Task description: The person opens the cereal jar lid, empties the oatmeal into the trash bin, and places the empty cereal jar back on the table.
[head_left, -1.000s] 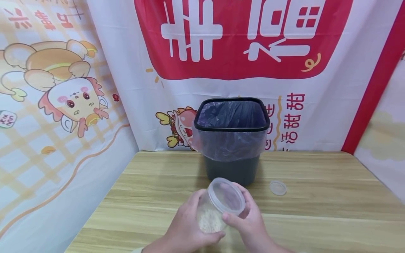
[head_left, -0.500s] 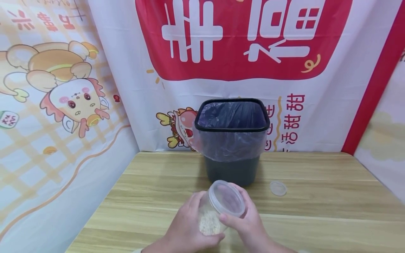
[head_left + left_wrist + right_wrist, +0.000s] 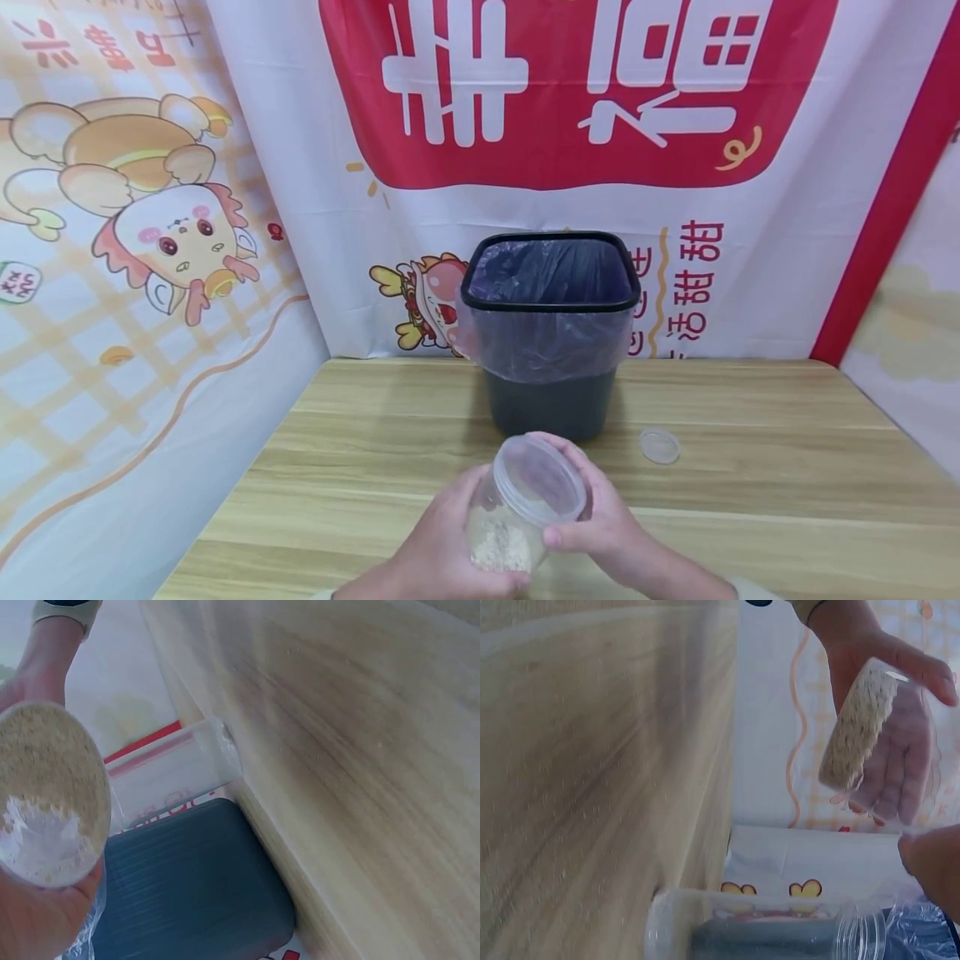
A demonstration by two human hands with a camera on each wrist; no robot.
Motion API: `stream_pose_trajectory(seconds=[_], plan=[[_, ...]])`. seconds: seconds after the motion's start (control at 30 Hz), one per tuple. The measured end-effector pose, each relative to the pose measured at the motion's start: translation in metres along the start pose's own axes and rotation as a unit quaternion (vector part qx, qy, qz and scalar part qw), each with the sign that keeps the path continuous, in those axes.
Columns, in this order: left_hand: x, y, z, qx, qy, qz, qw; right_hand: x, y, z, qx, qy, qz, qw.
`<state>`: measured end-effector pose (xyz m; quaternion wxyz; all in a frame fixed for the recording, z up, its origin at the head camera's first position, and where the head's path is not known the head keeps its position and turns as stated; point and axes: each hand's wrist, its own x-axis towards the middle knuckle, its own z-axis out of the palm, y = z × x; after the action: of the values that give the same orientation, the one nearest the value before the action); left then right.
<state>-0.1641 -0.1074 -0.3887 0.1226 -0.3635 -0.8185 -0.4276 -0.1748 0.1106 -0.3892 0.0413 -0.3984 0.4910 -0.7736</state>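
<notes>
Both hands hold a clear plastic jar [image 3: 487, 504], tilted, with small pale grains [image 3: 498, 546] heaped in its lower end. My left hand [image 3: 442, 542] grips round the jar's side, its thumb near the base. My right hand [image 3: 600, 508] holds the wide rimmed top end, the thumb lying against the rim. From below, the left wrist view shows the grains [image 3: 52, 757] covering much of the jar's bottom. The right wrist view shows the left hand's fingers through the clear wall, above the slanted grains [image 3: 859, 727].
Behind the hands stands a dark bin [image 3: 551, 408] with a black rim and purplish liner. A clear round shape [image 3: 660, 447] is on the wooden table to the bin's right. Another clear jar with a threaded mouth [image 3: 765, 930] shows before the bin. Printed cloths hang behind.
The jar and both hands have come slightly lower and nearer to me. The right hand's thumb has shifted to the right along the rim.
</notes>
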Motion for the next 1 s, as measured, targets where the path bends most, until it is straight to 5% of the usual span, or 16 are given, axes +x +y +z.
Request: stream_pose_trajectory(seconds=[0.2,0.47,0.63,0.8,1.0], plan=[[0.002,0.004,0.003,0.047,0.062,-0.032,0.9965,-0.002,0.005,0.017,-0.009,0.096,-0.015,0.9952],[0.006,-0.001,0.011,0.189,0.116,0.047,0.974,-0.002,0.008,0.042,-0.071,0.223,-0.019,0.972],[0.005,-0.003,0.015,0.211,0.116,0.05,0.9694,-0.001,0.008,0.047,-0.08,0.265,0.013,0.9608],[0.005,-0.001,0.012,0.179,0.094,0.031,0.979,-0.002,0.007,0.038,-0.072,0.221,0.02,0.9725],[0.003,-0.002,-0.001,0.048,0.026,0.005,0.9985,0.001,0.003,0.014,-0.048,0.088,0.007,0.9949]])
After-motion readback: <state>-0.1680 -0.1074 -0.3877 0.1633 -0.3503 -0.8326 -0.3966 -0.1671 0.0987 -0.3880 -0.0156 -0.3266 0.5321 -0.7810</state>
